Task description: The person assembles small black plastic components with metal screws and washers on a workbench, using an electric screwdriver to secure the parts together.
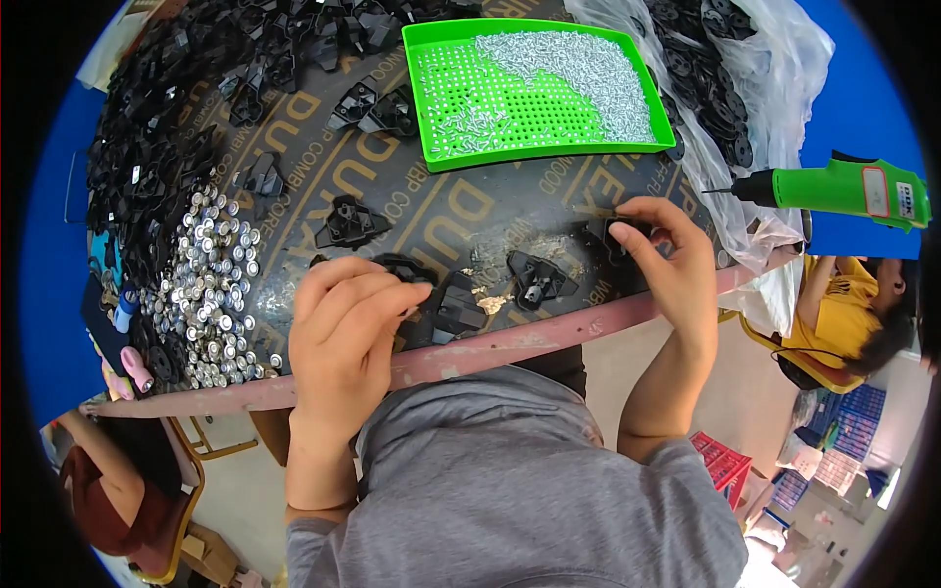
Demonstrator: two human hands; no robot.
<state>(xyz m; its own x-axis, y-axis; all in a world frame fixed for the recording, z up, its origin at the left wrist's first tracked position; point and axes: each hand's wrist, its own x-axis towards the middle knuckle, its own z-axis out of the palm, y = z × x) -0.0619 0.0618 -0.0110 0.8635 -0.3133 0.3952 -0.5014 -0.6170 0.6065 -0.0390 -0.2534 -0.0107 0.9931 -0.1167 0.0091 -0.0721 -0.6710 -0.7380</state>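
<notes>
My right hand is at the right, its thumb and forefinger pinching a dark moulded plastic part close to the table. My left hand hovers near the table's front edge with its fingers drawn together; whatever sits between the fingertips is hidden. Just behind those fingers lies a black plastic part. Between my hands rest two more, a blocky black piece and a black bracket-like piece. Another black bracket lies farther back, beyond my left hand.
A green perforated tray of small silver screws stands at the back. Silver round metal pieces and heaped black parts cover the left. At right are a green electric screwdriver and a clear bag with black discs.
</notes>
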